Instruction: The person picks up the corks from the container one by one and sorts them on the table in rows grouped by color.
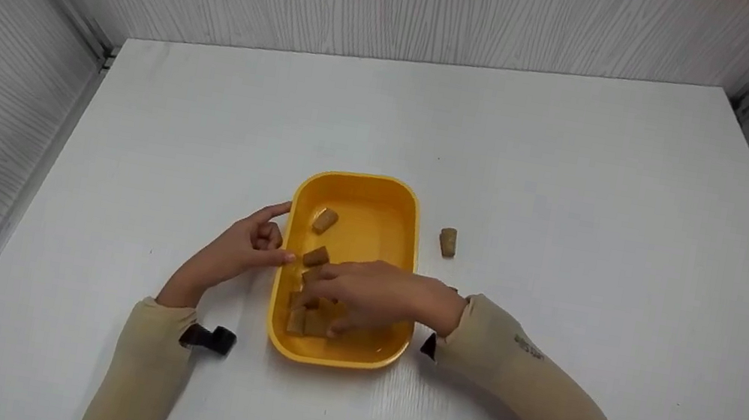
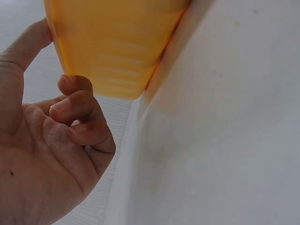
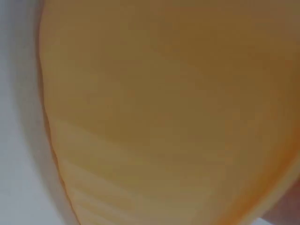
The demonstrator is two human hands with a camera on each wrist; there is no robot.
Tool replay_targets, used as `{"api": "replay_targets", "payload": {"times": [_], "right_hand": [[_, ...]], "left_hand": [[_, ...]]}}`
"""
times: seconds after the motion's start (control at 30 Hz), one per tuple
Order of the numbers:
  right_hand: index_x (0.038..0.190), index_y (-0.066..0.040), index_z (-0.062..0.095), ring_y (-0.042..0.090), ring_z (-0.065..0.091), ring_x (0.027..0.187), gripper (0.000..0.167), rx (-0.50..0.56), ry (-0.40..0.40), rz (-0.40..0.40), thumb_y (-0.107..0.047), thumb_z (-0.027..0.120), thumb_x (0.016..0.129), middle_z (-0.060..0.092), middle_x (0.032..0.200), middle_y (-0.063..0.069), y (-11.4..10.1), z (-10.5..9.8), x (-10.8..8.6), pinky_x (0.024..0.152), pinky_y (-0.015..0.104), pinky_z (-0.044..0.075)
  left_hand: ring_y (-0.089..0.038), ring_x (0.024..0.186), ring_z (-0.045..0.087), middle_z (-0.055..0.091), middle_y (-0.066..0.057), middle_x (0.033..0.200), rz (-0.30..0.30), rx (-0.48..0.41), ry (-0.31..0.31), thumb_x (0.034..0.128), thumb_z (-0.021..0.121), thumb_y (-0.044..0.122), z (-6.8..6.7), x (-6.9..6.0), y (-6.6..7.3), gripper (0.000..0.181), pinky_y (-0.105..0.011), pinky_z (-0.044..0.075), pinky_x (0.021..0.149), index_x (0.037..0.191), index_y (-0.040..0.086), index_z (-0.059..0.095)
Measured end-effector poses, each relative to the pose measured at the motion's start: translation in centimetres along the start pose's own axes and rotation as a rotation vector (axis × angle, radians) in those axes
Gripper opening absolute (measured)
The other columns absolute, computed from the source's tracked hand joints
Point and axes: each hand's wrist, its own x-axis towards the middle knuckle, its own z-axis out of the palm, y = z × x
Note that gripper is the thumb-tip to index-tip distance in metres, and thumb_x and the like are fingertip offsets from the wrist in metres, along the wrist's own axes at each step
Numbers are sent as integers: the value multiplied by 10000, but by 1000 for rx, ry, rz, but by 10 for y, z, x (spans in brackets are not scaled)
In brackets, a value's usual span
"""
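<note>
Head view: on the white tabletop [image 1: 611, 204], the yellow rounded-rectangular plastic tray [image 1: 370, 236] is pinched at nine o'clock by the left hand [image 1: 234, 251]. Brown tapered cork-like pieces [image 1: 325, 221] are apparently being arranged inside by the right hand [image 1: 379, 294]; whether its fingers are clamped cannot be told. Next, release seems called for, then the matching loose piece [image 1: 447, 243] at two o'clock.

Left wrist view: lower fingers are curled together.

Right wrist view: fingers are hidden.
</note>
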Motion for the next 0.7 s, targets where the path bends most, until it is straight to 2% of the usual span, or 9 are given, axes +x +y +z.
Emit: {"api": "replay_targets", "payload": {"times": [0.27,0.5,0.7], "right_hand": [[1309,-342,561,97,512,1131,478,17,-55,3,-268,724,865,517,1325,-77,4,7,7,984,334,471],[1308,-344,578,94,528,1168,468,13,-82,14,-270,720,868,494,1421,-98,5,13,9,999,335,469],[1329,-317,574,95,533,1160,468,-12,-100,34,-264,708,883,519,1400,-83,4,15,11,976,313,478]], "left_hand": [[-89,670,407,463,-13,798,-2,7,2,872,719,208,0,1,0,751,-206,354,635,1502,131,319],[-87,675,409,465,-11,794,-2,14,-3,871,719,203,0,2,1,744,-207,356,643,1498,128,326],[-88,680,409,460,-10,796,-2,28,7,863,726,209,0,1,0,745,-208,358,649,1493,129,338]]}}
